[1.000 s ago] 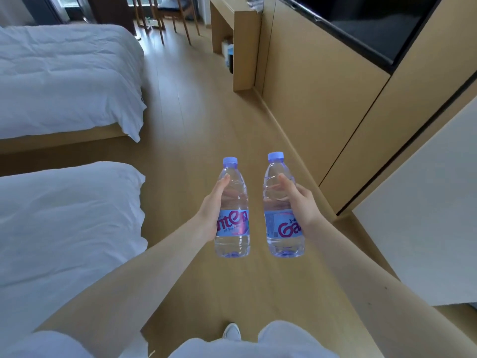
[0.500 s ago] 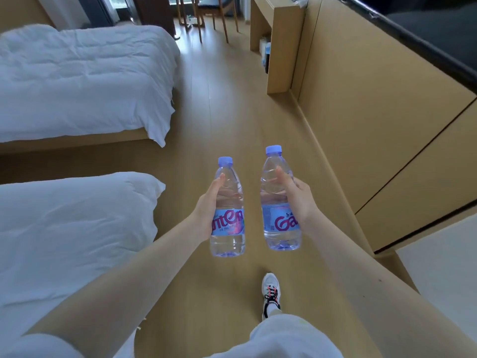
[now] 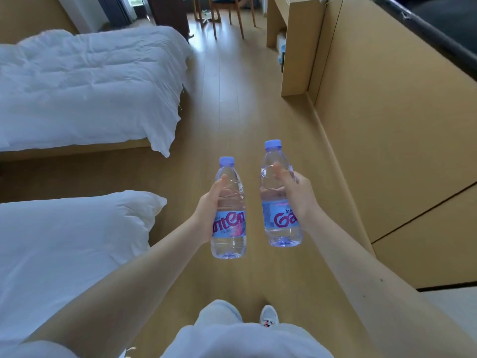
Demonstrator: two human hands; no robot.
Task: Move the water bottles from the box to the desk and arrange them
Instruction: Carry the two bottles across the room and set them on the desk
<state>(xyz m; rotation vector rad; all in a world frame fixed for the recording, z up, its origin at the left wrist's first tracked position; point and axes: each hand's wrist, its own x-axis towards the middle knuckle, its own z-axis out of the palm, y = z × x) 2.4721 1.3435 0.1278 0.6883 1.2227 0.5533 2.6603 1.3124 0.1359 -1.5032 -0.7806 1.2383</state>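
I carry two clear water bottles with blue caps and blue-and-pink labels, both upright above the wooden floor. My left hand (image 3: 210,208) grips the left bottle (image 3: 229,223) around its middle. My right hand (image 3: 296,195) grips the right bottle (image 3: 280,218), which sits slightly higher. The wooden desk (image 3: 296,47) stands far ahead along the right wall. No box is in view.
Two white beds lie on the left, the far bed (image 3: 85,86) and the near bed (image 3: 64,254), with a gap between them. A wood-panelled wall (image 3: 387,125) runs along the right. A chair (image 3: 224,11) stands near the desk. My shoe (image 3: 268,316) shows below.
I have walked forward along the aisle; the desk and far bed are nearer. The white surface at the right has slid almost out of view. Both bottles stay gripped, the right one slightly raised.
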